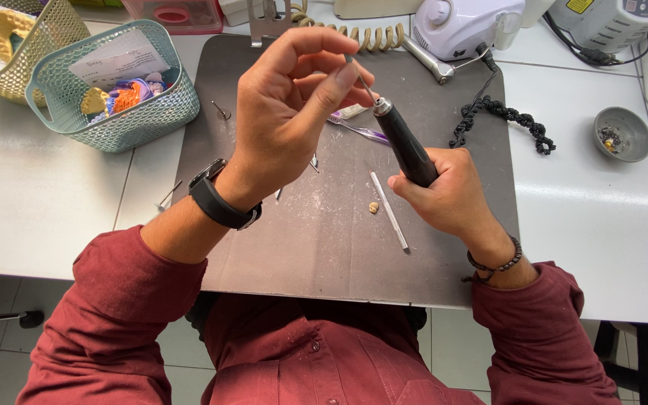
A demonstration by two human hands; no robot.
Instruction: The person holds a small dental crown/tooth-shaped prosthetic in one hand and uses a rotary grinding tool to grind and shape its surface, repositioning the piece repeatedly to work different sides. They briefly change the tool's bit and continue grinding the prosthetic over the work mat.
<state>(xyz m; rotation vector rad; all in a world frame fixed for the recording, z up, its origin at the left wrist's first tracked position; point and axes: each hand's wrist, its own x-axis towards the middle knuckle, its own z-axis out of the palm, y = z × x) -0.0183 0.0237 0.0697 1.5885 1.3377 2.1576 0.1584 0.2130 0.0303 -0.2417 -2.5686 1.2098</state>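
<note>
**Two hands working a rotary handpiece over a dusty bench mat**

A person in a dark red shirt is gripping a black handpiece (406,148) in the right hand (448,196), fingers wrapping closed around its lower body, while the left hand (294,105) is pinching the thin bur (360,79) at the tool's metal tip between thumb and fingertips. The tool is hanging tilted above the middle of a grey-brown work mat (324,247).

Two woven-look plastic baskets are sitting at the far left: a teal basket (125,124) holding a white paper slip (118,58) and colourful dental casts, and behind it a yellow basket (28,45). A white control unit (466,26) with one round knob is standing beyond the mat, a beige coiled cord (354,34) trailing beside it. To the far right, one small grey bowl (622,133) is resting on the white table (39,202). One slim white stick (389,211) and one small tan crown (373,207) are lying on the mat just beside each other.
</note>
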